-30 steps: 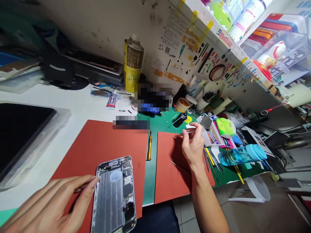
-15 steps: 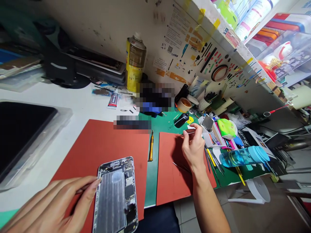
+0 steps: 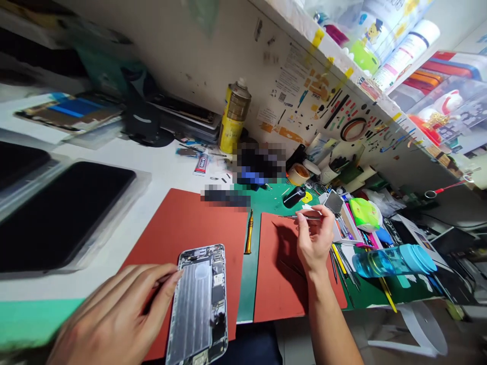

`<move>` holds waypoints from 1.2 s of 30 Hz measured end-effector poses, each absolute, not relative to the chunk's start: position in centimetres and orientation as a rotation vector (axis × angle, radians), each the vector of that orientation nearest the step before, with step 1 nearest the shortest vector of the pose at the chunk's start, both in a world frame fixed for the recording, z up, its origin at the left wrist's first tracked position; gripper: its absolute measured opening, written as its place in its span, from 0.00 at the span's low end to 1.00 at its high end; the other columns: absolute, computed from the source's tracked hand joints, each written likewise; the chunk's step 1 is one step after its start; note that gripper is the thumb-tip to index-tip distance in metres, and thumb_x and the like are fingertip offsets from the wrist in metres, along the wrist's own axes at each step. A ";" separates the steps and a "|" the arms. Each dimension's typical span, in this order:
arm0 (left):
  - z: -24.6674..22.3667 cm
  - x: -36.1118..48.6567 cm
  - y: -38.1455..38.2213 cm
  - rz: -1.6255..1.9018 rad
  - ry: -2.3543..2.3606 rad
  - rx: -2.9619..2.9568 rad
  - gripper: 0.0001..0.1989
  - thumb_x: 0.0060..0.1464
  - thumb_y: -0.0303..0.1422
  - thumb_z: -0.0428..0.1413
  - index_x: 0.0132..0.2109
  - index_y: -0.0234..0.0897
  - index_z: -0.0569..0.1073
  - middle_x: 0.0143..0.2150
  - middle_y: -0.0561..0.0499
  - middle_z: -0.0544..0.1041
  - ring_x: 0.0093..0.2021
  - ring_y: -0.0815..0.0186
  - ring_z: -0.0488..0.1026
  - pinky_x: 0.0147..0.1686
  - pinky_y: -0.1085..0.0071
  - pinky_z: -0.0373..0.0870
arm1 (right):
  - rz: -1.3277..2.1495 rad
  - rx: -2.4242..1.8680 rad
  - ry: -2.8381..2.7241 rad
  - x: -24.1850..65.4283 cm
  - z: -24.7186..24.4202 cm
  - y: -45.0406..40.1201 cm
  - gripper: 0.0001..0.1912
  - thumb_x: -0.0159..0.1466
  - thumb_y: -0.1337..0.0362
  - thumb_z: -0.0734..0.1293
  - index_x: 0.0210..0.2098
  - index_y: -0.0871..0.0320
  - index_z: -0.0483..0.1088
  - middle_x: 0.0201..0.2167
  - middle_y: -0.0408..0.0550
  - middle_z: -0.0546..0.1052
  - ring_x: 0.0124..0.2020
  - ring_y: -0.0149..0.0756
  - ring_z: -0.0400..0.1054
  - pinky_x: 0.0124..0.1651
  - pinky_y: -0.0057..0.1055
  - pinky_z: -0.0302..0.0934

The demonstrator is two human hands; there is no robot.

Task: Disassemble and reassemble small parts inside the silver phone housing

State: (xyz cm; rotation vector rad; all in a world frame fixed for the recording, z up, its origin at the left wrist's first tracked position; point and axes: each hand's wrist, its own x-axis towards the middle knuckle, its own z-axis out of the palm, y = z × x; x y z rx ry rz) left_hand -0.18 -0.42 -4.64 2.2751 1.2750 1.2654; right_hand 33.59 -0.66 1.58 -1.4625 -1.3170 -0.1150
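Note:
An opened phone (image 3: 198, 304), its inner parts showing, lies tilted over the left red mat (image 3: 167, 228). My left hand (image 3: 129, 309) pinches its upper left edge between thumb and fingers. Above the right red mat (image 3: 281, 284), my right hand (image 3: 315, 238) holds a thin metal screwdriver (image 3: 300, 217), its tip pointing left. Tweezers lie in shadow beneath that hand, only partly visible. A gold screwdriver (image 3: 249, 233) rests on the green strip between the two mats.
Two dark screens in clear trays (image 3: 76, 218) lie at left. Behind the mats stand a yellow spray can (image 3: 234, 119) and a black bottle (image 3: 294, 196). Pens, an open box (image 3: 350, 223) and a blue water bottle (image 3: 395, 260) are at right.
The camera view has shifted, so the bench appears further right. In my right hand, the thin screwdriver now shows more clearly, lying nearly level. My left hand still grips the phone's edge.

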 end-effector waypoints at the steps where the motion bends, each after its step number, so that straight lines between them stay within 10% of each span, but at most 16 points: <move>1: -4.2 0.0 -0.4 1.265 1.262 2.323 0.11 0.73 0.45 0.55 0.46 0.45 0.78 0.41 0.55 0.81 0.41 0.60 0.78 0.51 0.62 0.67 | -0.095 -1.426 -1.327 33.2 1.7 -0.8 0.15 0.73 0.61 0.70 0.55 0.51 0.64 0.39 0.46 0.82 0.33 0.37 0.81 0.35 0.35 0.77; 11: -0.4 0.9 -0.9 1.283 1.132 2.007 0.08 0.74 0.41 0.55 0.50 0.47 0.78 0.44 0.57 0.82 0.43 0.69 0.81 0.45 0.78 0.74 | 0.363 -1.027 -1.161 26.6 3.2 -4.7 0.13 0.73 0.69 0.71 0.53 0.48 0.68 0.44 0.46 0.84 0.43 0.37 0.81 0.44 0.35 0.77; 36: -0.9 1.8 0.6 1.267 0.815 1.652 0.05 0.69 0.33 0.63 0.46 0.45 0.85 0.40 0.51 0.82 0.41 0.68 0.81 0.40 0.75 0.77 | 0.834 -0.912 -0.917 21.5 0.2 -4.8 0.14 0.72 0.65 0.73 0.53 0.50 0.67 0.41 0.46 0.85 0.40 0.35 0.80 0.41 0.32 0.74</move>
